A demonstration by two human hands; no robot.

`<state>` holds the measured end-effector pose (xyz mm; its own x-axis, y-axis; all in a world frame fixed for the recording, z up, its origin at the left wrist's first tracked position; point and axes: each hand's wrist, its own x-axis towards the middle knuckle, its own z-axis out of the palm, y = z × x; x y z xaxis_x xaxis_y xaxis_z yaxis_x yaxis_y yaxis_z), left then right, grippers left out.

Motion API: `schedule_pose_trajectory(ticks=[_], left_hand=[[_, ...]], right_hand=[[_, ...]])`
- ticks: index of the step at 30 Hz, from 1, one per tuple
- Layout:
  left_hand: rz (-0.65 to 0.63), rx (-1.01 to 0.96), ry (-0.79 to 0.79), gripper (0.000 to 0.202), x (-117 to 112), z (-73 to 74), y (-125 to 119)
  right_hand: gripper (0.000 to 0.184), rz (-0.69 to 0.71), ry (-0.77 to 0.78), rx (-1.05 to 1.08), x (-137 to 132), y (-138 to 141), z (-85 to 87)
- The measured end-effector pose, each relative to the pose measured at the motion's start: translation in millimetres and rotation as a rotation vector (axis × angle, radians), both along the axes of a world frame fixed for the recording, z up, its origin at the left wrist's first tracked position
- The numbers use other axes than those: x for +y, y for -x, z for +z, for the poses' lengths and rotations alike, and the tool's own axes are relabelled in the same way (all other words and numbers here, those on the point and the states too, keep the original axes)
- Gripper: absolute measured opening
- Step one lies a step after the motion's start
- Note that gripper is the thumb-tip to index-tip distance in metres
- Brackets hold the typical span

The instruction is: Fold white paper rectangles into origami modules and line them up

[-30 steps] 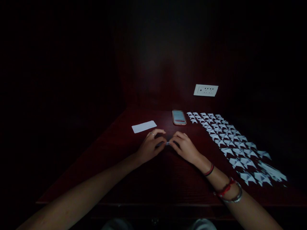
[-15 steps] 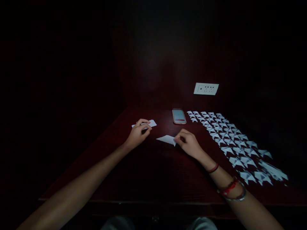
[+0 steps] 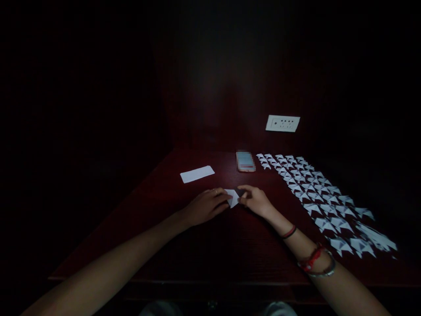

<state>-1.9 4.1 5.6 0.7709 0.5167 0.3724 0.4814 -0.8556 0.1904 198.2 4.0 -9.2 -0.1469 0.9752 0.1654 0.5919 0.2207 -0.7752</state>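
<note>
A small folded piece of white paper point(image 3: 233, 198) lies between my hands over the dark red table. My left hand point(image 3: 208, 205) rests on its left part, fingers together and covering that side. At the paper's right point, my right hand point(image 3: 255, 200) pinches the edge between thumb and fingers. Beyond my left hand, a flat stack of white paper strips point(image 3: 197, 174) lies on the table with nothing touching it.
Rows of folded white paper shapes point(image 3: 309, 188) cover the table's right side, with a pile of thin paper strips point(image 3: 376, 236) beside them. A phone point(image 3: 245, 161) lies near the back wall. A white socket plate point(image 3: 283, 123) is on that wall.
My left hand has left the paper stack and come right and nearer, onto the folded paper. My right hand has stayed at the paper's right end.
</note>
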Motion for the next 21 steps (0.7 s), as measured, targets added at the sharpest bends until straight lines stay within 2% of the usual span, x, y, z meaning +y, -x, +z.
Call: schedule_pose_trajectory(ticks=[4, 7, 9, 13, 15, 18, 21], left_hand=[[-0.110, 0.117, 0.020, 0.029, -2, -7.4, 0], [-0.138, 0.128, 0.013, 0.029, -1, -8.9, 2], [-0.149, 0.132, -0.002, 0.029, 0, -8.1, 3], [-0.146, 0.162, -0.041, 0.029, -1, -6.5, 3], [-0.150, 0.165, -0.052, 0.030, -2, -6.5, 3], [-0.154, 0.148, -0.060, 0.030, -4, -7.2, 2], [-0.158, 0.141, -0.073, 0.029, -4, -9.0, 2]], right_hand=[[0.031, 0.052, 0.030, -0.176, -2, -4, 0.7], [0.027, 0.028, 0.020, -0.179, -1, -6, 3.2], [0.028, -0.008, 0.066, -0.068, -1, -7, 6.2], [0.032, -0.053, 0.373, 0.386, -3, -8, 15.4], [0.031, -0.056, 0.474, 0.577, -5, -9, 20.0], [0.029, -0.043, 0.533, 0.738, -7, -11, 24.5], [0.027, -0.044, 0.550, 0.805, -5, -11, 25.0]])
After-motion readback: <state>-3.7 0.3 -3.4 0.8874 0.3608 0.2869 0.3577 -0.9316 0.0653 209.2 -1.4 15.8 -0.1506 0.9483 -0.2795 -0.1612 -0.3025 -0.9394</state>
